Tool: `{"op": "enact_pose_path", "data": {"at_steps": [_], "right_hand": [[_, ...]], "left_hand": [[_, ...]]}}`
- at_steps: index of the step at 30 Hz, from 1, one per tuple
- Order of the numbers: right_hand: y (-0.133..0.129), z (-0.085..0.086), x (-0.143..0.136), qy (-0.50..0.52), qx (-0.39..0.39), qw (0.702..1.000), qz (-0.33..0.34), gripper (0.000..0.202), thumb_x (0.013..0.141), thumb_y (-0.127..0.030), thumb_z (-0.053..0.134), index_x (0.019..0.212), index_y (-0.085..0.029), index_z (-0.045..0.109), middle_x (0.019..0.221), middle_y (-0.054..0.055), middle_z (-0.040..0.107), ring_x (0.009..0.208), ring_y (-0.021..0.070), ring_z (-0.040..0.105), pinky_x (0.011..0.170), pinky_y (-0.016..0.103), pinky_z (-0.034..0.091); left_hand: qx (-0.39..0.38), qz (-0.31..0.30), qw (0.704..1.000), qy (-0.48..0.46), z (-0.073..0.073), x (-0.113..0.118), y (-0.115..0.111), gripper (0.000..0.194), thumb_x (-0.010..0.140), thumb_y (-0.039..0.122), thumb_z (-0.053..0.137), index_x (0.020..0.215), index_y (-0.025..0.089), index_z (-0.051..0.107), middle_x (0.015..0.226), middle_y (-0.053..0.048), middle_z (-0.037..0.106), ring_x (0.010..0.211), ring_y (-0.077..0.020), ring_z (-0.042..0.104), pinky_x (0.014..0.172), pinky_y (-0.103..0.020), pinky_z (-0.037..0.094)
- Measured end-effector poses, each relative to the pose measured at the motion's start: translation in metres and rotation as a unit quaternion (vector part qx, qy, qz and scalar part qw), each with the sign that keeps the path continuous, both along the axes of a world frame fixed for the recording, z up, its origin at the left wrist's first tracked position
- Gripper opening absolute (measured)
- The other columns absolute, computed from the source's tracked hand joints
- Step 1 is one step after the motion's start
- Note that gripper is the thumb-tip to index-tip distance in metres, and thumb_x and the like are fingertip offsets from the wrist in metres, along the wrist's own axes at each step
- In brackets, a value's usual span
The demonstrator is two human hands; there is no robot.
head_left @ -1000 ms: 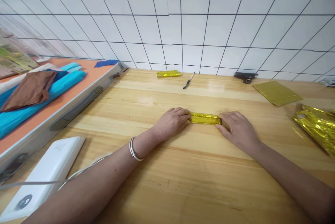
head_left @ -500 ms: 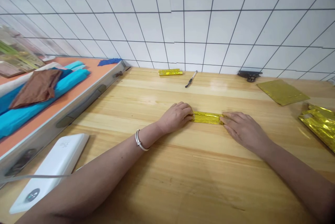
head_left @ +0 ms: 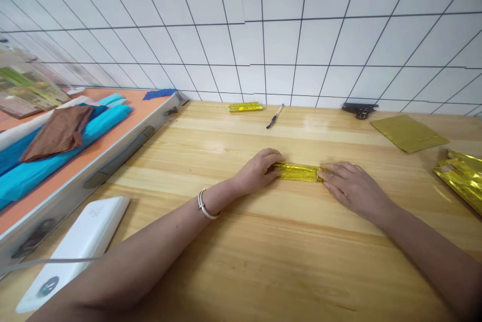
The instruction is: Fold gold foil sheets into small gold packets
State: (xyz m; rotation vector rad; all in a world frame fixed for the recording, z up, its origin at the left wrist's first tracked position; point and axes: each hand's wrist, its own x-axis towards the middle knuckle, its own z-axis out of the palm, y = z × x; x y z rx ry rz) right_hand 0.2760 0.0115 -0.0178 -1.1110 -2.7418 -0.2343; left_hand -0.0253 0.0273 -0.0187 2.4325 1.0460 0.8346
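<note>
A narrow folded strip of shiny gold foil paper [head_left: 299, 172] lies on the wooden table between my hands. My left hand [head_left: 260, 171] grips its left end, thumb in front and fingers behind. At the other end, my right hand [head_left: 348, 184] has its thumb and fingers closed on the strip, the fingertips pressing near the table top. Both tips of the strip are partly covered by my fingers. Further back, a second folded gold strip [head_left: 245, 107] lies near the wall, with a pen [head_left: 274, 116] to its right.
A flat gold sheet [head_left: 409, 132] and crumpled gold foil [head_left: 461, 176] lie at right. A black clip [head_left: 360, 110] rests by the tiled wall. At left are a white power bank [head_left: 83, 246] with a cable and a raised orange surface [head_left: 113, 131] bearing blue rolls and brown paper [head_left: 58, 132].
The fingers of my left hand have shifted slightly around the strip's left end. My right hand stays nearly in place. The view has tilted a little upward.
</note>
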Motion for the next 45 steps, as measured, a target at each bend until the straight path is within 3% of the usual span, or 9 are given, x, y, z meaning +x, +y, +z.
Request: {"op": "enact_pose_path", "data": {"at_steps": [7, 15, 20, 29, 32, 36, 40, 42, 45], "right_hand": [[0.001, -0.002, 0.000, -0.002, 0.004, 1.000, -0.004, 0.034, 0.092, -0.032, 0.040, 0.119, -0.023, 0.059, 0.128, 0.006, 0.056, 0.115, 0.0252, 0.048, 0.090, 0.042, 0.041], [0.000, -0.002, 0.000, -0.013, 0.002, 1.000, -0.006, 0.034, 0.092, -0.032, 0.039, 0.119, -0.023, 0.058, 0.129, 0.006, 0.055, 0.116, 0.0256, 0.046, 0.092, 0.042, 0.040], [0.001, -0.004, 0.001, -0.004, 0.003, 1.000, -0.006, 0.035, 0.092, -0.032, 0.039, 0.121, -0.023, 0.058, 0.129, 0.006, 0.054, 0.115, 0.0255, 0.048, 0.091, 0.042, 0.041], [0.002, -0.006, 0.002, 0.024, -0.001, 1.000, 0.002, 0.034, 0.091, -0.033, 0.041, 0.120, -0.026, 0.058, 0.127, 0.006, 0.056, 0.116, 0.0258, 0.048, 0.090, 0.043, 0.042], [0.002, -0.004, 0.002, 0.012, 0.003, 1.000, 0.001, 0.034, 0.092, -0.032, 0.040, 0.120, -0.024, 0.058, 0.128, 0.007, 0.056, 0.116, 0.0255, 0.048, 0.090, 0.042, 0.041], [0.001, -0.001, 0.002, 0.007, 0.006, 1.000, 0.007, 0.033, 0.092, -0.031, 0.040, 0.118, -0.024, 0.059, 0.126, 0.008, 0.057, 0.115, 0.0252, 0.048, 0.088, 0.042, 0.042], [0.002, 0.000, 0.003, 0.019, 0.010, 1.000, 0.021, 0.033, 0.091, -0.030, 0.041, 0.118, -0.024, 0.059, 0.125, 0.007, 0.057, 0.113, 0.0244, 0.049, 0.087, 0.041, 0.043], [0.002, 0.000, 0.004, 0.021, 0.009, 0.999, 0.023, 0.033, 0.091, -0.030, 0.041, 0.118, -0.024, 0.059, 0.125, 0.007, 0.057, 0.112, 0.0244, 0.049, 0.086, 0.041, 0.043], [0.002, 0.002, 0.004, 0.019, -0.001, 1.000, 0.022, 0.033, 0.091, -0.030, 0.042, 0.119, -0.024, 0.059, 0.124, 0.008, 0.057, 0.111, 0.0249, 0.049, 0.086, 0.041, 0.043]], "left_hand": [[0.033, 0.073, 0.995, 0.064, 0.001, 0.005, -0.026, 0.038, 0.080, 0.032, 0.063, 0.113, 0.016, 0.058, 0.112, -0.009, 0.059, 0.103, -0.0226, 0.054, 0.094, -0.038, 0.045], [0.055, 0.090, 0.988, 0.113, -0.003, 0.008, -0.031, 0.033, 0.089, 0.021, 0.044, 0.120, 0.016, 0.055, 0.122, -0.009, 0.057, 0.111, -0.0215, 0.052, 0.098, -0.039, 0.042], [0.054, 0.081, 0.982, 0.164, -0.005, 0.008, -0.037, 0.039, 0.093, 0.022, 0.035, 0.130, 0.016, 0.046, 0.137, -0.009, 0.046, 0.127, -0.0219, 0.041, 0.102, -0.039, 0.036], [0.045, 0.045, 0.970, 0.234, 0.003, 0.005, -0.050, 0.066, 0.092, 0.053, 0.031, 0.143, 0.012, 0.022, 0.149, -0.015, 0.021, 0.139, -0.0272, 0.017, 0.110, -0.044, 0.018], [0.052, 0.041, 0.969, 0.238, 0.005, 0.005, -0.052, 0.075, 0.088, 0.061, 0.031, 0.143, 0.011, 0.021, 0.149, -0.017, 0.022, 0.139, -0.0290, 0.017, 0.110, -0.045, 0.017], [0.068, 0.007, 0.973, 0.219, 0.006, 0.000, -0.039, 0.063, 0.090, 0.054, 0.034, 0.137, 0.012, 0.035, 0.144, -0.016, 0.035, 0.135, -0.0276, 0.028, 0.108, -0.043, 0.023], [0.064, -0.030, 0.986, 0.149, 0.005, -0.001, -0.009, 0.037, 0.097, 0.035, 0.029, 0.109, 0.017, 0.059, 0.125, -0.008, 0.056, 0.125, -0.0193, 0.044, 0.101, -0.034, 0.037], [0.067, -0.025, 0.990, 0.124, 0.006, 0.006, 0.004, 0.037, 0.096, 0.035, 0.031, 0.099, 0.016, 0.062, 0.120, -0.008, 0.059, 0.121, -0.0198, 0.048, 0.099, -0.034, 0.039], [0.079, -0.054, 0.988, 0.118, 0.009, 0.024, 0.015, 0.034, 0.096, 0.036, 0.033, 0.110, 0.017, 0.058, 0.127, -0.010, 0.054, 0.123, -0.0206, 0.045, 0.101, -0.036, 0.037]]}}
